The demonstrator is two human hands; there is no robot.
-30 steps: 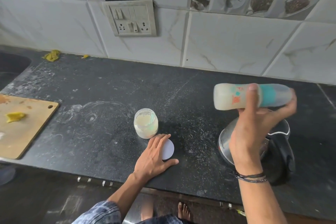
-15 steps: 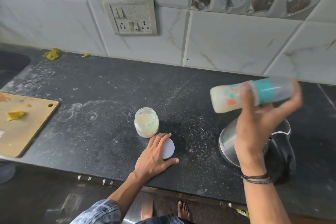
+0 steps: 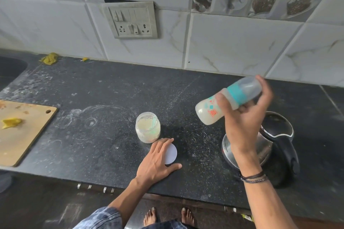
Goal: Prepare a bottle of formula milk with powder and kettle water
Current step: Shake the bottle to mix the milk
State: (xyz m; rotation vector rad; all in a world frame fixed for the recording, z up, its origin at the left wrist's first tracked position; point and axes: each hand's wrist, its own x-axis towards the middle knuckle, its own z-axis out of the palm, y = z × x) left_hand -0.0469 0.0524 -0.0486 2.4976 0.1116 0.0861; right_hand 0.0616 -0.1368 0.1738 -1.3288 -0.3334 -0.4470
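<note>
Over the kettle (image 3: 275, 147): right hand (image 3: 243, 126) is gripping the tilted, capped bottle (image 3: 210, 111), looking milky inside
By the jar (image 3: 148, 126): left hand (image 3: 156, 161) is lying spread on the lid (image 3: 171, 152)

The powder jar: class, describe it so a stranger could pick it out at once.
On the black counter, find the left hand resting on a white lid. Just behind it stands the powder jar, open, short, clear and holding pale powder, unlike the steel kettle to the right.
</note>
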